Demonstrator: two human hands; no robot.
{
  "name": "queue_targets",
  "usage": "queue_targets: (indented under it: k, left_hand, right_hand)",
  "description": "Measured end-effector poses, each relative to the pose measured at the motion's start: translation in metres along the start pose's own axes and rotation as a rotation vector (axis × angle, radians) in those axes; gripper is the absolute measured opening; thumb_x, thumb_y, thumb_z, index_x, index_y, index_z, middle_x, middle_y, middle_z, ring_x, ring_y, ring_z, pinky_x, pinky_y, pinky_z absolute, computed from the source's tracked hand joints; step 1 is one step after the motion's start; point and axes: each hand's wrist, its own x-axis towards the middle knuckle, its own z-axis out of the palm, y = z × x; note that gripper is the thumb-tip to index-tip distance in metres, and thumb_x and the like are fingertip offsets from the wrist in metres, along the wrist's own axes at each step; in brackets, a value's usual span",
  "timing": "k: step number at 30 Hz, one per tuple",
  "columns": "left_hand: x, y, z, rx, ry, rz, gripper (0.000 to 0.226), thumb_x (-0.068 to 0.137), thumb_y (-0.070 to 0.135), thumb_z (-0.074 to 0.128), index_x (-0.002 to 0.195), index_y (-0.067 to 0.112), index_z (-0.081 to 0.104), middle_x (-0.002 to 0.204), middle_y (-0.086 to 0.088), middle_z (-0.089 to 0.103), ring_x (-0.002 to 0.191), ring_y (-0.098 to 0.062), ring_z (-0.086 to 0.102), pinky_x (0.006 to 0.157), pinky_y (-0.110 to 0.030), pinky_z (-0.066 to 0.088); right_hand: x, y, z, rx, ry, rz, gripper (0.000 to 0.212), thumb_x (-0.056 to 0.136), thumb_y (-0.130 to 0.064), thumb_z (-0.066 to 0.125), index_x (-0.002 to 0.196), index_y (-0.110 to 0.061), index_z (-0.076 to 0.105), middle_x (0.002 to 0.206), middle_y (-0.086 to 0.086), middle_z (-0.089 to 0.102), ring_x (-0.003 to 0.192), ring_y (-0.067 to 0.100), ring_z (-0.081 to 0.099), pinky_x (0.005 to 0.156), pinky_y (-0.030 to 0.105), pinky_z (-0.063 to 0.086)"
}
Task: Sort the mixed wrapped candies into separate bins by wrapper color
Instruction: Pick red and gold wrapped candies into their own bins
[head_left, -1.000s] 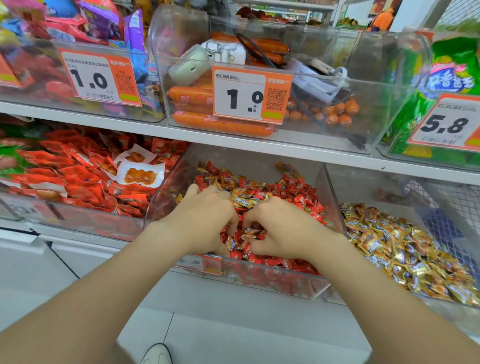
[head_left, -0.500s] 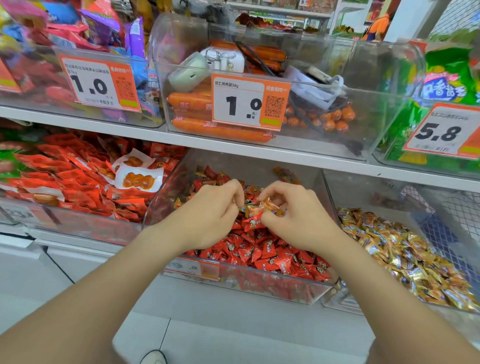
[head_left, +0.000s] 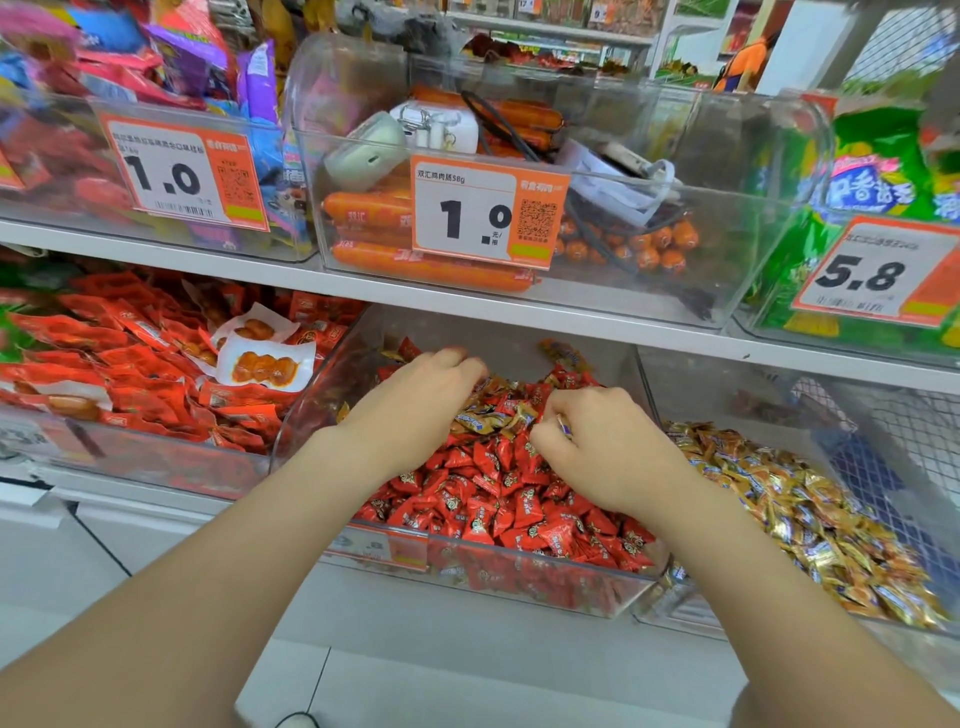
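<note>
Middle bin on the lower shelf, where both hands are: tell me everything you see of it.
The middle bin is clear plastic with a rounded left wall and an orange label low on its front. It sits level under the white shelf, beside the gold-candy bin. Red candies fill it, with gold candies heaped near the back. The left hand rests on that heap; the right hand pinches a gold-wrapped piece above it.
</note>
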Motion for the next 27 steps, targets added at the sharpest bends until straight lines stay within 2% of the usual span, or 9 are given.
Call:
queue_targets:
  k: [5,8,11,14,16,18,21,23,27]
  left_hand:
    - [0.012,-0.013,0.007,-0.039,-0.014,0.011,0.072,0.085,-0.018,0.055,0.145,0.021,0.052,0.132,-0.007,0.060,0.125,-0.028,0.055,0.104,-0.043,0.049]
    - [0.008,-0.019,0.018,-0.209,-0.148,0.019,0.060,0.102,0.003,0.058,0.154,0.030,0.044,0.147,-0.003,0.055,0.137,-0.021,0.051,0.113,-0.037,0.044]
    - [0.008,-0.022,0.020,-0.271,-0.238,0.010,0.056,0.105,0.022,0.061,0.157,0.029,0.041,0.156,-0.001,0.049,0.147,-0.021,0.041,0.121,-0.042,0.035]
    - [0.007,-0.020,0.019,-0.286,-0.290,0.006,0.061,0.101,0.028,0.067,0.156,0.030,0.040,0.149,-0.002,0.048,0.143,-0.022,0.041,0.120,-0.043,0.034]
    - [0.005,-0.016,0.019,-0.291,-0.311,-0.001,0.061,0.100,0.031,0.069,0.154,0.028,0.041,0.142,-0.002,0.047,0.139,-0.022,0.043,0.118,-0.041,0.036]
    - [0.004,-0.013,0.019,-0.281,-0.329,-0.012,0.061,0.099,0.036,0.070,0.153,0.026,0.041,0.144,-0.002,0.046,0.139,-0.022,0.041,0.117,-0.042,0.036]
    - [0.005,-0.012,0.019,-0.262,-0.320,0.005,0.058,0.099,0.041,0.068,0.149,0.024,0.043,0.144,0.000,0.049,0.136,-0.020,0.043,0.115,-0.039,0.038]
    - [0.005,-0.014,0.021,-0.272,-0.307,0.016,0.048,0.101,0.039,0.066,0.143,0.026,0.047,0.136,0.003,0.053,0.129,-0.018,0.048,0.109,-0.036,0.042]
    - [0.003,-0.015,0.013,-0.345,-0.257,0.025,0.006,0.104,0.037,0.061,0.110,0.036,0.061,0.111,0.007,0.064,0.106,-0.010,0.056,0.092,-0.034,0.045]
  right_hand:
    - [-0.002,0.003,-0.003,-0.008,0.021,-0.075,0.053,0.101,-0.068,0.045,0.073,-0.026,0.056,0.055,0.000,0.054,0.054,0.014,0.055,0.060,0.038,0.051]
    - [-0.002,-0.002,-0.010,0.083,0.040,-0.049,0.062,0.099,-0.073,0.043,0.069,-0.021,0.058,0.056,0.001,0.059,0.056,0.010,0.057,0.060,0.033,0.047]
    - [0.000,-0.003,-0.011,0.134,0.037,-0.021,0.053,0.106,-0.058,0.046,0.072,-0.019,0.059,0.055,-0.002,0.056,0.052,0.009,0.052,0.056,0.033,0.037]
    - [0.007,0.002,-0.002,0.127,-0.008,-0.026,0.028,0.109,-0.039,0.050,0.096,-0.021,0.067,0.074,0.001,0.070,0.058,0.011,0.060,0.059,0.033,0.042]
    - [0.012,0.002,0.005,0.123,-0.010,-0.058,0.022,0.109,-0.025,0.050,0.120,-0.023,0.070,0.104,-0.001,0.076,0.086,0.010,0.069,0.077,0.021,0.049]
    - [0.017,0.000,0.010,0.100,0.001,-0.064,0.031,0.106,-0.014,0.049,0.122,-0.023,0.074,0.101,-0.007,0.074,0.088,0.001,0.068,0.081,0.010,0.044]
    - [0.024,-0.004,0.018,0.064,0.018,0.019,0.026,0.103,-0.025,0.050,0.105,-0.026,0.076,0.068,-0.011,0.063,0.065,0.008,0.064,0.073,0.030,0.057]
    - [0.027,-0.004,0.020,-0.021,0.028,0.011,0.026,0.105,-0.036,0.051,0.105,-0.026,0.074,0.079,-0.002,0.070,0.079,0.024,0.069,0.075,0.043,0.059]
    - [0.031,-0.006,0.022,-0.162,-0.108,-0.074,0.026,0.108,-0.027,0.050,0.132,-0.022,0.060,0.108,0.007,0.060,0.097,0.034,0.065,0.082,0.051,0.057]
